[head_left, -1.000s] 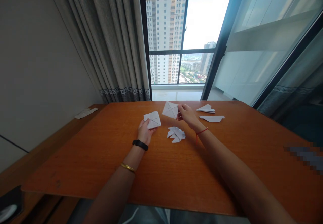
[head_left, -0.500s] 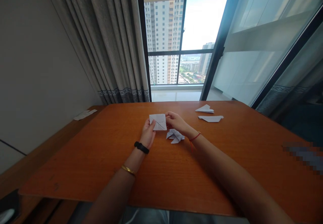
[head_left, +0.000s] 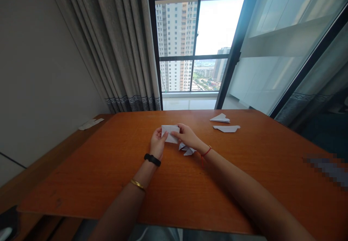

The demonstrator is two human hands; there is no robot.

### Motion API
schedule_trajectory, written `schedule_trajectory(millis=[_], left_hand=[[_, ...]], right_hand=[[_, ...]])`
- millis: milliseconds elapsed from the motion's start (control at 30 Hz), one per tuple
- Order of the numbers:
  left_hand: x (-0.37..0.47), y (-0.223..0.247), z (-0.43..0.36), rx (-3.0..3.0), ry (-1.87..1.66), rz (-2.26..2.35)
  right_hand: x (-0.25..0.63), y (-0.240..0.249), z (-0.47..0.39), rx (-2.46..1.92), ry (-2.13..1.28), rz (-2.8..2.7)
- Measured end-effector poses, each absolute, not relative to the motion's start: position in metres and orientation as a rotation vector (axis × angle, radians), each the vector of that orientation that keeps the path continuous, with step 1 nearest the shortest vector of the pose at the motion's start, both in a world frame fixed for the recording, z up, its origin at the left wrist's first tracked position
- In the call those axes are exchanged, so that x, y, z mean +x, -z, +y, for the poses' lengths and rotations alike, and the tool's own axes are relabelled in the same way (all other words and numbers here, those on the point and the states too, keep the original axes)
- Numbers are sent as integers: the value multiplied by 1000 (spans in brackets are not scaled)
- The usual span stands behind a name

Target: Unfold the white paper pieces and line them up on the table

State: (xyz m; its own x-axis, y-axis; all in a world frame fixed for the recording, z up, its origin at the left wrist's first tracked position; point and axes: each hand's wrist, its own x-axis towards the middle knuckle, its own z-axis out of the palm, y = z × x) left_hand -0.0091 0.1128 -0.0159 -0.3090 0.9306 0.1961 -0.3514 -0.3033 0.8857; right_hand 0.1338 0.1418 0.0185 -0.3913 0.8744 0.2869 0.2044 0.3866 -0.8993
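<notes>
A folded white paper (head_left: 169, 129), roughly square, is held up above the table between both hands. My left hand (head_left: 158, 141) pinches its left side, thumb on the near face. On the right side my right hand (head_left: 188, 136) grips it too, with the thumb laid across the front and the fingers behind. Below my right hand a folded paper figure (head_left: 187, 149) with pointed flaps lies on the wood, partly covered by that hand.
The brown wooden table (head_left: 108, 172) stretches to a window. At its back right lie a folded paper plane (head_left: 220, 118) and a long folded paper piece (head_left: 226, 129). Some flat paper (head_left: 91, 124) rests at the far left. A pixelated patch covers something at right.
My right hand has moved left onto the paper, its thumb now over the front face. The folded figure below is more covered by that hand.
</notes>
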Motion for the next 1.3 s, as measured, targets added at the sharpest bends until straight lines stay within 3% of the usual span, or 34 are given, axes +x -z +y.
schedule_trajectory(millis=[100, 533, 967, 1300], left_hand=[[-15, 22, 118, 1001, -1714, 1045], [-16, 38, 121, 1201, -1540, 1204], [-18, 34, 119, 1112, -1646, 1360], [-15, 34, 123, 1246, -1479, 1498]], right_hand=[[137, -8, 148, -1056, -750, -1918], [136, 16, 152, -1324, -487, -2107], [134, 22, 152, -1188, -562, -2185], [133, 22, 156, -1212, -600, -2155]])
